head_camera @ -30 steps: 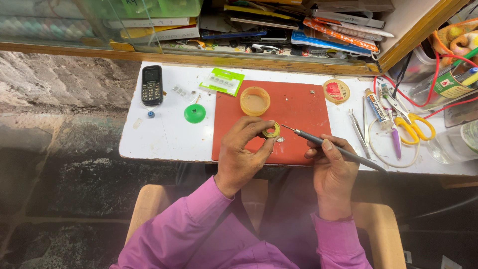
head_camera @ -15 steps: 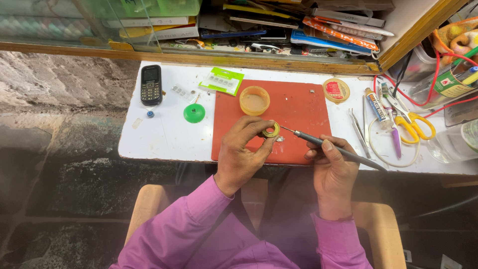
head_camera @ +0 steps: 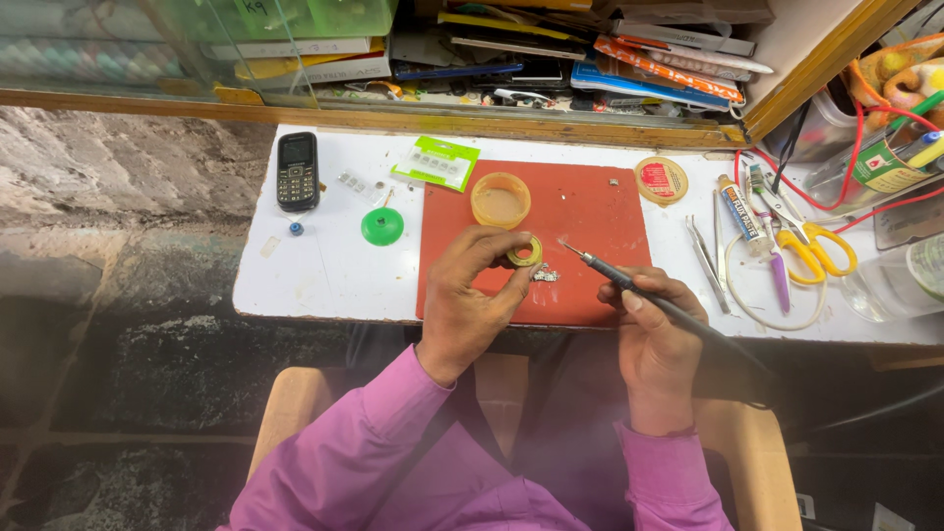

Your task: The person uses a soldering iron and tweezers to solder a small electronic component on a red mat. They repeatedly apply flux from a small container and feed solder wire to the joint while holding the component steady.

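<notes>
My left hand (head_camera: 470,295) rests on the red work mat (head_camera: 590,211), its fingertips pinching a small yellow-green ring-shaped spool (head_camera: 525,252). In my right hand (head_camera: 657,329) I hold a thin black soldering iron (head_camera: 639,291) like a pen. Its tip points left and hovers just above a tiny metal part (head_camera: 544,274) lying on the mat beside the spool. A round open yellow tin (head_camera: 501,200) sits on the mat just beyond my left hand.
On the white tabletop (head_camera: 324,270): a black keypad phone (head_camera: 297,171), a green disc (head_camera: 382,226), a green-and-white packet (head_camera: 436,162), a round red-labelled tin (head_camera: 661,179), tweezers (head_camera: 706,261), a tube (head_camera: 739,212), yellow-handled scissors (head_camera: 811,246). A cluttered shelf lies behind.
The iron's tip has drawn back slightly to the right, away from the spool, and my left hand has shifted a little. The small metal part now shows between them.
</notes>
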